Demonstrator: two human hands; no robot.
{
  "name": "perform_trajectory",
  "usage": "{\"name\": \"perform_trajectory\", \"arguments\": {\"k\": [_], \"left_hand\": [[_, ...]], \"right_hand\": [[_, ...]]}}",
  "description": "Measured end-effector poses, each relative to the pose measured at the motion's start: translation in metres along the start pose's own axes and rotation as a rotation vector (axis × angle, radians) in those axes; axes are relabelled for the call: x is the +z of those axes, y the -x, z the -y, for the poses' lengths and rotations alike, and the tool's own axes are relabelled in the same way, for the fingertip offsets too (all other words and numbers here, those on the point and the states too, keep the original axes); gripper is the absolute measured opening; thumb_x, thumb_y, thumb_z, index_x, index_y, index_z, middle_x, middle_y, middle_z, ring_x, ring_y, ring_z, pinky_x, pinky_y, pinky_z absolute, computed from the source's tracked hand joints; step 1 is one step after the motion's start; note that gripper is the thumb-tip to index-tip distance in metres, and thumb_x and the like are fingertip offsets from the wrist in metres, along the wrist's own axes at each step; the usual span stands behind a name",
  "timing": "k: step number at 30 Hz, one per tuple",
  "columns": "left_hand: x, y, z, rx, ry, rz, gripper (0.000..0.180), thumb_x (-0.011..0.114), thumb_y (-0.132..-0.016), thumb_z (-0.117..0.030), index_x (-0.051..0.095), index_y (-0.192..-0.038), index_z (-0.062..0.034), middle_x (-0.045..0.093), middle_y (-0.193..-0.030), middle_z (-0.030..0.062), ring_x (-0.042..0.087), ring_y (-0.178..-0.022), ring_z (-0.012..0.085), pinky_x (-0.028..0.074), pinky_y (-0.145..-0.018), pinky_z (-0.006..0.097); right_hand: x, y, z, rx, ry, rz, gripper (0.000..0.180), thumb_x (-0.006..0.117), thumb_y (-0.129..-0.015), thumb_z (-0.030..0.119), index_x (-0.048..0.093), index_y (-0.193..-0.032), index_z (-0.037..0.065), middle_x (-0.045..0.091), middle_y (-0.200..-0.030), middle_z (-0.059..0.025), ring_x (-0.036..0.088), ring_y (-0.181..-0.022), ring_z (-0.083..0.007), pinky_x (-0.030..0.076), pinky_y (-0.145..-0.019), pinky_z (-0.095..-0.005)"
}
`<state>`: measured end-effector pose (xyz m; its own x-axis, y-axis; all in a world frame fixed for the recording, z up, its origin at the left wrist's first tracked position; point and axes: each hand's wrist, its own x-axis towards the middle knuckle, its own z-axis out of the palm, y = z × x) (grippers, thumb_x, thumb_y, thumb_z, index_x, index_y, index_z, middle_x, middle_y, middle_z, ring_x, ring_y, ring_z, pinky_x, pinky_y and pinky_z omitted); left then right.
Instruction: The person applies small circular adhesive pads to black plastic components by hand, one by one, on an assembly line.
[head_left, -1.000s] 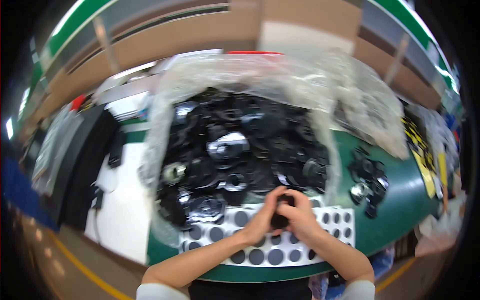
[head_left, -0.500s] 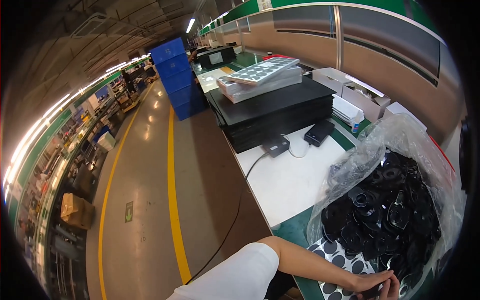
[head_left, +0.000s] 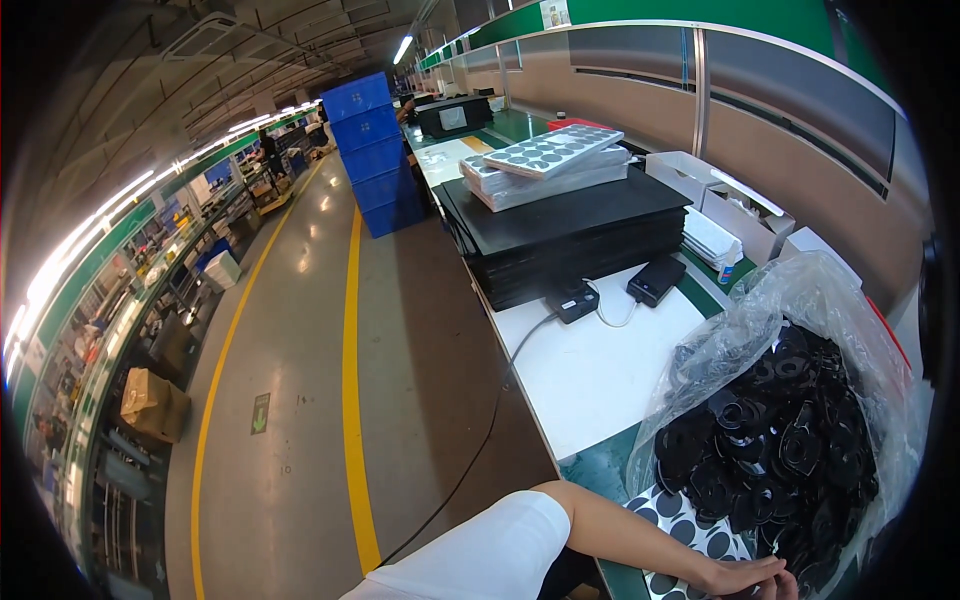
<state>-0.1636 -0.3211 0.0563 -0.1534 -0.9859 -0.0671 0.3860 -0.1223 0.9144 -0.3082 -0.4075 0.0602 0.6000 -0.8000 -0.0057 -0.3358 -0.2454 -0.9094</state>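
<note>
Left hand [head_left: 745, 577] at bottom edge, palm down and flat on the white tray with round holes [head_left: 690, 530], fingers loosely spread, holding nothing that shows; fingertips sit just beside the pile of black plastic parts [head_left: 780, 450]. Right hand not visible, cannot tell its state. White sleeve [head_left: 480, 560] covers the upper arm, forearm bare. Black parts fill a clear plastic bag [head_left: 800, 300] on the green bench. Beyond it a white mat [head_left: 590, 370] with a cable, two small black boxes [head_left: 610, 290], then a stack of black sheets [head_left: 570, 225] topped by more holed trays [head_left: 550, 160]. White cartons [head_left: 735, 205] beside. Far down the aisle blue crates [head_left: 375, 150], yellow floor line [head_left: 350, 370]
</note>
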Motion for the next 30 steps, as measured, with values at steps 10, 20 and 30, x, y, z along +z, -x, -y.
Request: {"name": "perform_trajectory", "arguments": {"k": [10, 20, 30], "left_hand": [[-0.008, -0.025, 0.038, 0.224, -0.256, -0.048, 0.058, 0.018, -0.098, -0.052, 0.052, -0.129, -0.0158, 0.045, -0.101, 0.0076, 0.043, -0.090, 0.0203, 0.038, -0.084, 0.034], [-0.002, -0.008, 0.009, 0.157, -0.073, 0.050, 0.057, 0.022, -0.099, -0.049, 0.051, -0.130, -0.0129, 0.051, -0.084, 0.0028, 0.045, -0.073, 0.0133, 0.040, -0.063, 0.027], [-0.027, -0.027, 0.033, 0.137, -0.169, 0.194, 0.075, 0.009, -0.088, -0.069, 0.037, -0.129, -0.0120, 0.048, -0.116, 0.0083, 0.053, -0.090, 0.0125, 0.049, -0.057, 0.024]], "right_hand": [[0.002, 0.003, 0.011, 0.024, 0.121, -0.031, 0.017, 0.059, -0.086, 0.008, 0.063, -0.100, 0.000, 0.062, -0.100, -0.0093, 0.056, -0.089, -0.0165, 0.045, -0.082, -0.0286], [0.001, 0.000, 0.003, -0.029, 0.109, -0.104, 0.015, 0.056, -0.084, 0.004, 0.067, -0.093, -0.001, 0.066, -0.083, -0.0078, 0.059, -0.075, -0.0157, 0.048, -0.073, -0.0269], [-0.004, -0.004, -0.011, -0.114, -0.016, -0.018, 0.014, 0.058, -0.085, 0.001, 0.066, -0.095, -0.002, 0.066, -0.080, -0.0062, 0.059, -0.069, -0.0123, 0.048, -0.064, -0.0237]]}}
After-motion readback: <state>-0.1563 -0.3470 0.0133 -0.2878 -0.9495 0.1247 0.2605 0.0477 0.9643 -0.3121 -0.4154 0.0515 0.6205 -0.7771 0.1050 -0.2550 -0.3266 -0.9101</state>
